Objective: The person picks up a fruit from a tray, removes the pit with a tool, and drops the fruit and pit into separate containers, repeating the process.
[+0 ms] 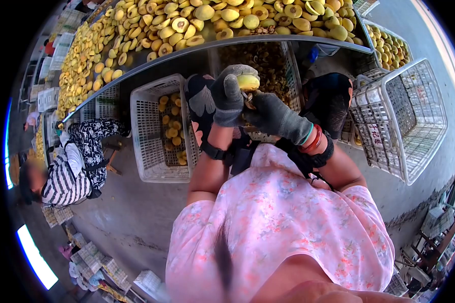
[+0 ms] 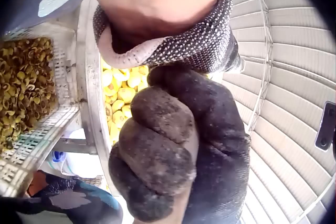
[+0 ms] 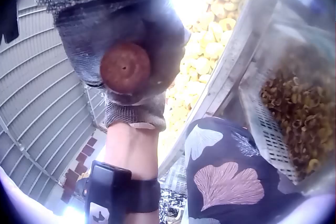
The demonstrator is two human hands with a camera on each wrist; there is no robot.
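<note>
Both hands wear dark grey gloves and meet in front of the lap. My left hand [image 1: 227, 96] grips a yellow peach [image 1: 248, 82], which shows past the fingers in the head view. In the left wrist view its curled fingers [image 2: 157, 140] hide the fruit. Close against the peach, my right hand [image 1: 277, 117] grips a tool whose round reddish-brown handle end [image 3: 125, 68] sticks out of the fist. The tool's working end is mostly hidden between the hands.
A metal-edged table [image 1: 202, 46] heaped with halved peaches spans the front. Under it stands a crate of brown scraps [image 1: 255, 55]. A white crate [image 1: 159, 164] with some peaches is at the left, a tilted white crate [image 1: 399, 116] at the right. Another person [image 1: 71, 177] sits at far left.
</note>
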